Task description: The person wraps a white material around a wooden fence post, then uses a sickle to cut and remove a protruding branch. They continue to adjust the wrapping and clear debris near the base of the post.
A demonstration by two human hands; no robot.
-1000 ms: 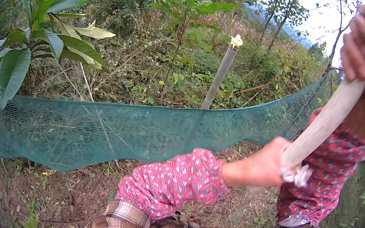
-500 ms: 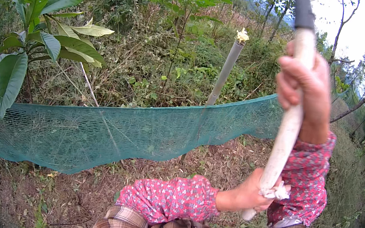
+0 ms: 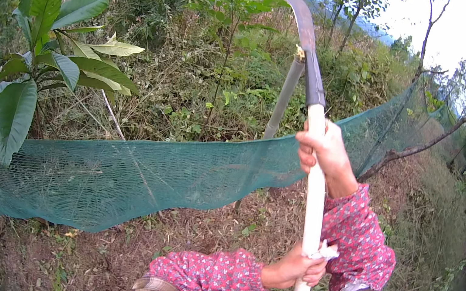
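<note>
Outdoors, we look over brown ground [image 3: 106, 275] strewn with dry litter, where a long green mesh net [image 3: 179, 173] sags across; beyond it a slope [image 3: 163, 81] is thick with shrubs. A broad-leaved green plant [image 3: 15, 112] is at left, and a tilted grey post [image 3: 284, 95] with a ragged yellowish top rises above the net. Raised before us is a pale-handled sickle with a curved dark metal blade [image 3: 313, 211]. Our right hand [image 3: 330, 152] has its fingers curled snugly around the upper handle; our left hand [image 3: 294, 267] wraps its fingers around the lower handle, by a knotted white strip [image 3: 324, 251].
</note>
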